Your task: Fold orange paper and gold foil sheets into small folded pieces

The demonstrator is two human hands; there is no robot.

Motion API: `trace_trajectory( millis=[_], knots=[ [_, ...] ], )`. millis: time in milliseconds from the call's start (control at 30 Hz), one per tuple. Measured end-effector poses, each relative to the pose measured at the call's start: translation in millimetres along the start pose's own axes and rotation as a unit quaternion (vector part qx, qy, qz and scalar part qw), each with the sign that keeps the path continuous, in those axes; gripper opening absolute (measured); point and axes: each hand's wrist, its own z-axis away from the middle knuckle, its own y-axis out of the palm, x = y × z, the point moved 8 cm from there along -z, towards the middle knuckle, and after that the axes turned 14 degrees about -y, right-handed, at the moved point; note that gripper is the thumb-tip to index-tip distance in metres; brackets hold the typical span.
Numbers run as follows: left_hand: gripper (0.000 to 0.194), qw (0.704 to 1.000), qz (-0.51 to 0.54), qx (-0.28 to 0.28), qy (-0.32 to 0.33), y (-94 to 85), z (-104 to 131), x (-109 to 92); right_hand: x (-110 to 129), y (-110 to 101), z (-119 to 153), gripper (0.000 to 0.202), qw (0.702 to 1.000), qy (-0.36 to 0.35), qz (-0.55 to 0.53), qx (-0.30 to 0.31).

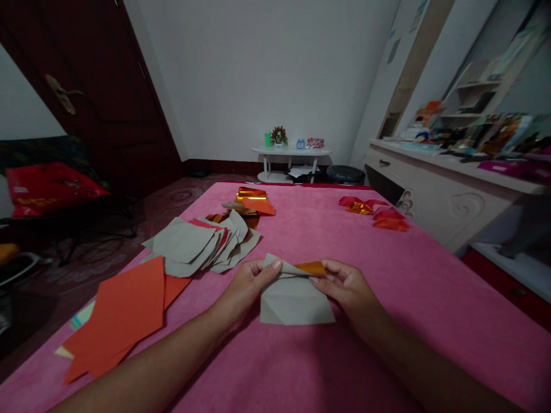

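Note:
Between my two hands is a sheet of grey paper (pixel 297 304), creased and partly folded over at its top edge. A strip of shiny gold paper (pixel 312 268) shows at the upper right of the fold. My left hand (pixel 253 281) pinches the grey paper at its upper left, thumb on top. With thumb and fingers, my right hand (pixel 348 284) grips the right end of the fold, where the gold strip sticks out. The fingers under the paper are partly hidden. Left of my hands lies a fanned stack of grey paper sheets (pixel 185 246) with some red among them.
Orange paper sheets (pixel 124 310) lie at the left edge of the pink-covered table (pixel 430 321). Behind the grey stack is a gold foil roll (pixel 252 194). Folded red and gold pieces (pixel 390 218) sit at the far right. A cluttered white dresser (pixel 443 183) stands to the right.

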Motion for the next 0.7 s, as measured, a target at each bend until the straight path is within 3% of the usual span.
trace_trajectory(
  millis=[200, 300, 567, 700],
  knots=[
    [0.032, 0.998, -0.028, -0.029, 0.050, -0.6, 2, -10, 6, -8, 5, 0.028, 0.997, 0.016, 0.026, -0.067],
    [0.028, 0.998, -0.018, -0.040, 0.043, -3.6, 0, -6, 4, -8, 5, 0.031, 0.998, 0.014, 0.026, -0.063],
    [0.040, 0.998, 0.038, -0.047, 0.035, -9.4, -2, -1, 3, -1, 3, 0.026, 1.000, 0.009, 0.019, -0.023],
    [0.039, 0.997, 0.034, -0.061, 0.041, -11.4, -2, -2, 2, -5, 0, 0.032, 0.999, -0.012, -0.004, -0.044]
  ],
)
